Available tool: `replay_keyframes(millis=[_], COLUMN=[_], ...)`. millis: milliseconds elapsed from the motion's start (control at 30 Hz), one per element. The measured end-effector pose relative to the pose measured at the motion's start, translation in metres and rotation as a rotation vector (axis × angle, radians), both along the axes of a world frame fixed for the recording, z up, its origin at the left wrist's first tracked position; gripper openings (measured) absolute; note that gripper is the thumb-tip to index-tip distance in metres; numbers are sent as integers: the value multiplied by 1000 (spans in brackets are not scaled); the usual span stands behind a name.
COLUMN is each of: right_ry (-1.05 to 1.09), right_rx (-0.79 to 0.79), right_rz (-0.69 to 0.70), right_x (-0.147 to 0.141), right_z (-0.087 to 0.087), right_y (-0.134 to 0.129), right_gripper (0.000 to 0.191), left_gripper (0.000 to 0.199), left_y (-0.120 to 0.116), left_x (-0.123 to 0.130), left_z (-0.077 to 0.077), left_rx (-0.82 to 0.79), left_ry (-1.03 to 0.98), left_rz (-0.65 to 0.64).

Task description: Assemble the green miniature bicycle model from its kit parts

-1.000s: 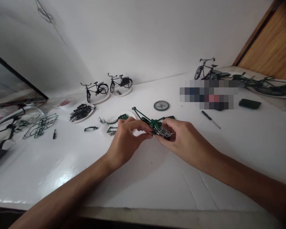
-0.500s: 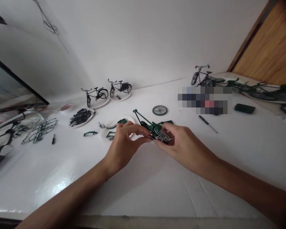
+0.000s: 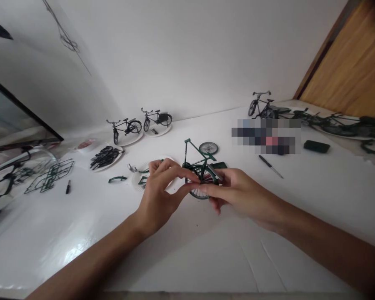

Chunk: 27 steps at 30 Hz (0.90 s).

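Note:
A small green model bicycle frame [image 3: 196, 150] with a spoked wheel [image 3: 196, 194] fitted at its rear is held up between both hands over the white table. My left hand [image 3: 162, 191] pinches near the wheel's hub with thumb and forefinger. My right hand [image 3: 237, 189] grips the wheel and rear rack from the right, its fingers partly behind them. Just beyond stands a loose spoked wheel [image 3: 208, 148] lying flat. A dark green flat part [image 3: 218, 165] lies behind the right hand.
Left are a paper plate [image 3: 136, 183] with green parts, a green curved fender [image 3: 117, 179], sprue frames [image 3: 51, 175] and black parts [image 3: 105, 156] on a plate. Model bicycles [image 3: 125, 127] stand behind. Right are a screwdriver [image 3: 270, 166], a green box [image 3: 316, 146] and more bicycles [image 3: 340, 123].
The bicycle frame has been turned, so the wheel's side now faces me and the rack points less toward me. Both hands still hold it; the fingers have shifted toward the hub.

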State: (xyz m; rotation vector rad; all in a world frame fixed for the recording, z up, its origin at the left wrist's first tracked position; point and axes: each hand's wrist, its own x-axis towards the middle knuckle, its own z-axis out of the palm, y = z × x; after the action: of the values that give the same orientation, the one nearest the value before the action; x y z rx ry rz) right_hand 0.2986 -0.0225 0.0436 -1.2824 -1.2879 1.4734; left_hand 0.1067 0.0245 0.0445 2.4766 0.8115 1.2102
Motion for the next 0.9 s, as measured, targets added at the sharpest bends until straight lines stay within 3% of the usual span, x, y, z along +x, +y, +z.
replay_keyframes(millis=[100, 233, 533, 900], right_ry=[124, 79, -162, 91], right_rx=[-46, -51, 70, -73], right_rz=[15, 18, 6, -55], right_x=[-1, -2, 1, -2], right_z=[0, 1, -7, -6], right_y=[0, 1, 1, 4], right_gripper=[21, 21, 20, 20], left_gripper=[14, 13, 12, 6], left_y=[1, 1, 6, 6], left_x=[0, 0, -1, 3], left_z=[0, 1, -2, -3], left_rx=[118, 168, -17, 154], left_ry=[14, 63, 139, 169], left_rz=[-16, -2, 34, -14])
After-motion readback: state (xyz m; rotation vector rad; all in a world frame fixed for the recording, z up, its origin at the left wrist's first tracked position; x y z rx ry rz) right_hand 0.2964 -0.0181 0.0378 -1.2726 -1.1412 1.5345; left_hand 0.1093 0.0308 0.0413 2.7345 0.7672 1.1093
